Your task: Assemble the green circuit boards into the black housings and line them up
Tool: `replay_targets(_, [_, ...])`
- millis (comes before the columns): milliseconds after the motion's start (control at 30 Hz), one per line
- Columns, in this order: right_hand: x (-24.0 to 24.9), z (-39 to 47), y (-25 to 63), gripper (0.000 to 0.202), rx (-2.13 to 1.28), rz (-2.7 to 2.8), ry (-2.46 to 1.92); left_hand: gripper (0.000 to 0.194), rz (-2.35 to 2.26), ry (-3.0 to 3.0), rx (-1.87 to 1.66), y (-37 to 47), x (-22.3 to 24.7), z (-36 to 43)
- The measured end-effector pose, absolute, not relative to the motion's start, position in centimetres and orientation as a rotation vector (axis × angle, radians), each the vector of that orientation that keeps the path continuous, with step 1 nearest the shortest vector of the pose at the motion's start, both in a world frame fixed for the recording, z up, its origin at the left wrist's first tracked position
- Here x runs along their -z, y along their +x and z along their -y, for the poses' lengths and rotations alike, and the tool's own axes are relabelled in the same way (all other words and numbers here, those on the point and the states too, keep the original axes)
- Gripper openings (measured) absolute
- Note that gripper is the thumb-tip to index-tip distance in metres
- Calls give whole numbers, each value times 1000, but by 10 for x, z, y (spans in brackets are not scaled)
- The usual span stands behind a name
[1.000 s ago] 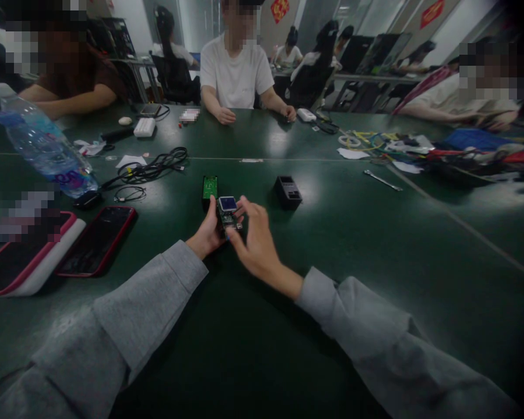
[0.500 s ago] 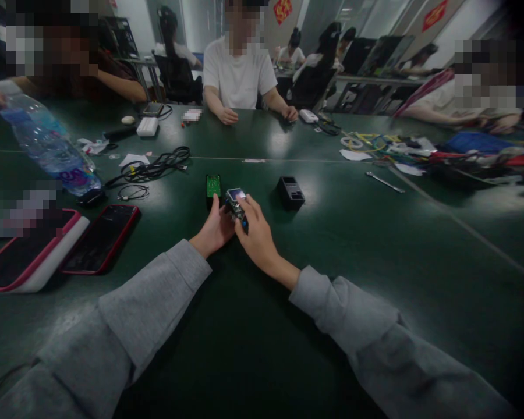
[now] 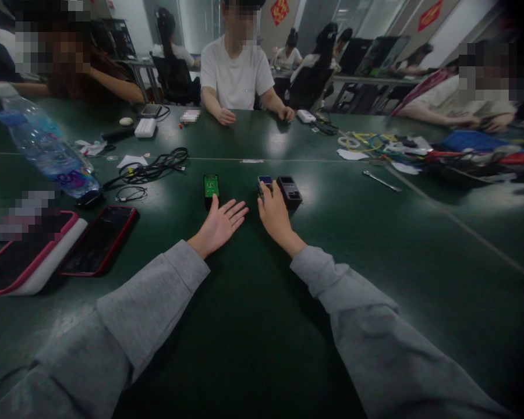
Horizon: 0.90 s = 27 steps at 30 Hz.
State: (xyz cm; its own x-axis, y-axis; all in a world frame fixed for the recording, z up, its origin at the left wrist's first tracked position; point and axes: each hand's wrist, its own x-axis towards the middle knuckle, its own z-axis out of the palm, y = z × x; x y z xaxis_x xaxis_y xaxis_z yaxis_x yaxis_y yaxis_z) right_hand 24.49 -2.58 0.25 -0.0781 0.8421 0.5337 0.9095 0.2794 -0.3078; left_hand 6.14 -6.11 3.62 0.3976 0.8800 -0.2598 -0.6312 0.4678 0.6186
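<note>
My left hand (image 3: pixel 220 224) is open, palm up with fingers spread, and holds nothing. Just beyond its thumb lies a black casing with a green circuit board (image 3: pixel 211 187) in it. My right hand (image 3: pixel 275 215) has its fingers over a small module with a screen (image 3: pixel 264 181), gripping it near the table; the fingers hide most of it. Right beside that module, on its right, a black housing with openings (image 3: pixel 290 192) rests on the dark green table (image 3: pixel 244 326).
To the left are a red-edged phone (image 3: pixel 101 240), a larger phone (image 3: pixel 26 250), water bottles (image 3: pixel 56 154) and black cables (image 3: pixel 157 164). A wrench (image 3: pixel 381 181) and a pile of coloured wires (image 3: pixel 441 152) lie at the right. A person in white (image 3: pixel 238 73) sits opposite.
My right hand has carried the module away from my left hand, rightward to beside the black housing. My left hand has opened, its fingers now spread.
</note>
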Motion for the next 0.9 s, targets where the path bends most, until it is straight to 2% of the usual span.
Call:
replay_targets(333, [-24,47,223,53,243,1929,-1482,61,-662,605,-1050,68,-32,63])
replay_targets(467, [-31,57,205,50,244,1945,-1341,29,-831,1086,-1370,77,-35,85])
replay_targets(667, [-28,51,173,50,100,1921,-1270,21,-1164,1236,-1821,54,-35,71])
replay_targets(900, [-19,25,131,41,-26,2101,-1394,16,-1355,1020,-1837,29,-5,27])
